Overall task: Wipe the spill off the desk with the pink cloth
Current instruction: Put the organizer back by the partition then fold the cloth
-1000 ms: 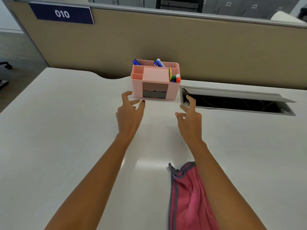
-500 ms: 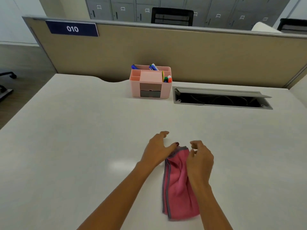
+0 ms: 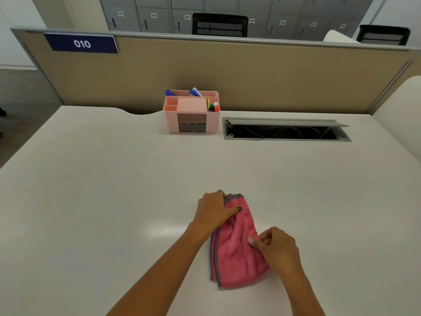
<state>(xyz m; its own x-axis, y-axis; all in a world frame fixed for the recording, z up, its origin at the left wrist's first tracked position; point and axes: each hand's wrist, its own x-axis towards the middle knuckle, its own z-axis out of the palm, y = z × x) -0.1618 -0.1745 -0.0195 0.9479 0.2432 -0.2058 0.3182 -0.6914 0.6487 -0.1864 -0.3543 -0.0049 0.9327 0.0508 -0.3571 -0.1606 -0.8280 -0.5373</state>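
The pink cloth (image 3: 234, 252), edged in grey, lies bunched on the white desk (image 3: 102, 190) near its front. My left hand (image 3: 214, 209) grips the cloth's far left corner, thumb on top of the fabric. My right hand (image 3: 276, 246) pinches the cloth's right edge between thumb and fingers. A faint shiny patch (image 3: 167, 231) shows on the desk just left of the cloth; I cannot tell whether it is the spill or a light reflection.
A pink desk organiser (image 3: 192, 112) with pens stands at the back of the desk. To its right is an open cable tray (image 3: 284, 131) set into the desk. A beige partition (image 3: 250, 74) runs behind, with a "010" sign (image 3: 82, 43).
Both hands came back from near the organiser to the cloth and closed on it. The left hand took the far corner and the right hand slid down to the right edge.
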